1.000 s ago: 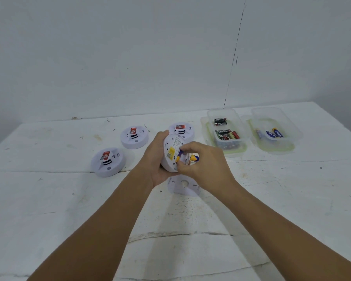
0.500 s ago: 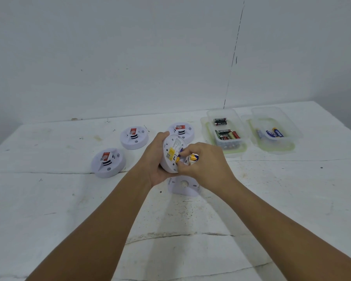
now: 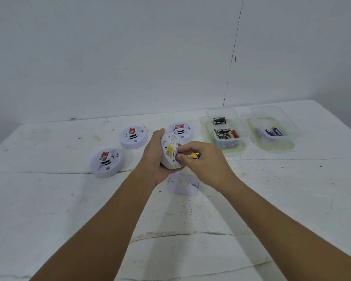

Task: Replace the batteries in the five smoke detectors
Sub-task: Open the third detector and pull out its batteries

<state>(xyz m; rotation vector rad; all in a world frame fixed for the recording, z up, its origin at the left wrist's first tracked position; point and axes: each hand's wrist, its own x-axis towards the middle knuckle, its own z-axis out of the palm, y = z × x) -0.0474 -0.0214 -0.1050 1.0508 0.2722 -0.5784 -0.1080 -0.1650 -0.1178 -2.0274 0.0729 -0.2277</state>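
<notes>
Head view, nearest first: your two forearms reach out over the white worktop (image 3: 190, 250). Between and just below your hands, a detached white cover plate (image 3: 183, 184) lies flat on the worktop.

Your left hand (image 3: 153, 159) is wrapped around the rim of the open smoke detector (image 3: 171, 151), holding it off the worktop with its labelled back tilted toward you. Your right hand (image 3: 203, 159) is pinched on a blue-and-yellow battery (image 3: 195, 155) right at the detector's battery bay. Compared with a second ago, the battery sits lower and closer against the bay, and your fingertips have crept in over the opening. I judge that you are seating or prying this cell, but which way it is going I cannot tell.

Beyond your hands, three closed detectors rest face up: one near left (image 3: 107, 162), one further back (image 3: 132, 137), and one (image 3: 180, 128) just behind the held unit. None has moved, so most of the job probably remains.

Furthest right, a clear tub (image 3: 226, 136) holds black and red batteries, and a second tub (image 3: 272, 131) beside it holds a few blue-and-yellow ones.
</notes>
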